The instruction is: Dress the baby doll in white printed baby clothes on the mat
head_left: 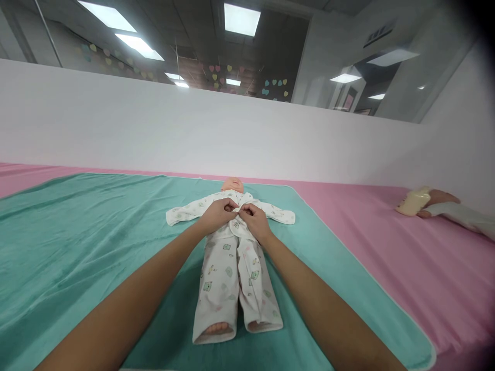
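Note:
A baby doll (pixel 232 184) lies on its back, dressed in a white printed baby shirt (pixel 204 204) and matching long pants (pixel 222 273). Over the chest my left hand (pixel 218 214) pinches the front edge of the shirt. My right hand (pixel 254 220) pinches the same front opening from the other side, fingertips almost touching those of the left. Whatever fastener lies between the fingertips is too small to make out. Both sleeves stretch outward, and toes show in one pant leg's cuff.
Under the doll spreads a teal blanket (pixel 96 232) on a pink sheet (pixel 371 237). At the right, another person's hand (pixel 443 197) holds a pale yellow bottle (pixel 413 202). A white wall (pixel 216 131) with glass above stands behind.

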The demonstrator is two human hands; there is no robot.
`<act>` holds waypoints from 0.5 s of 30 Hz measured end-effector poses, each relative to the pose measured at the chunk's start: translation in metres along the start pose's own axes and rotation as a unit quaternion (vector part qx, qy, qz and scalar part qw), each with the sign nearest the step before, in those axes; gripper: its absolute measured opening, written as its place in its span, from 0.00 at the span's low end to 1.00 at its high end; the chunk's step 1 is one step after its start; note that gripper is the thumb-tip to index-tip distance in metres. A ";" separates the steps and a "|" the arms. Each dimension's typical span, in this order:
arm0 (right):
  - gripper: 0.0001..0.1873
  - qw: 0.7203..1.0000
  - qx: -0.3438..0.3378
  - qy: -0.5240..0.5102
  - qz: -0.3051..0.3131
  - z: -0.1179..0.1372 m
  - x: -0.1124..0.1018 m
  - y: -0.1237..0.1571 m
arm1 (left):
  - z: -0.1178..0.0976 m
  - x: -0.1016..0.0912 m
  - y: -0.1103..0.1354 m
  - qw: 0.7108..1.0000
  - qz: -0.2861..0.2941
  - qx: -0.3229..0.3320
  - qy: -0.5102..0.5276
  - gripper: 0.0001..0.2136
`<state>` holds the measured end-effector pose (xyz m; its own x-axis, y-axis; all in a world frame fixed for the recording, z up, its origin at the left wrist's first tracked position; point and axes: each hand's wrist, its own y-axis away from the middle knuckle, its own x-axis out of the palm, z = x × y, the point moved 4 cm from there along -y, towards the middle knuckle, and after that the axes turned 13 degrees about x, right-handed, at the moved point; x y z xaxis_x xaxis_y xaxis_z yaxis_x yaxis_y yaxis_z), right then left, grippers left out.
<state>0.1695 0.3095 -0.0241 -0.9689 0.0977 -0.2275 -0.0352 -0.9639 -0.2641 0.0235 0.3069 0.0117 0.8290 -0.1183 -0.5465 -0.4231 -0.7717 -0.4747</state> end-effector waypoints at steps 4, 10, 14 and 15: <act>0.08 1.000 -0.002 0.000 0.007 0.001 0.000 0.001 | -0.002 0.000 0.001 1.000 -0.010 0.013 -0.017 0.08; 0.09 1.000 -0.009 -0.008 0.012 0.003 -0.002 0.000 | -0.008 0.001 0.003 0.997 -0.025 0.036 -0.069 0.07; 0.12 0.999 0.011 -0.037 0.029 0.002 -0.003 -0.001 | -0.010 0.001 0.002 0.994 -0.029 0.053 -0.096 0.04; 0.12 0.998 0.014 -0.041 0.034 0.002 -0.003 -0.001 | -0.010 0.001 0.002 0.992 -0.031 0.058 -0.104 0.04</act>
<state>0.1718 0.3097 -0.0217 -0.9859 0.0118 -0.1669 0.0263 -0.9742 -0.2239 0.0274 0.2990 0.0171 0.7666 0.0675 -0.6385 -0.4233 -0.6946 -0.5816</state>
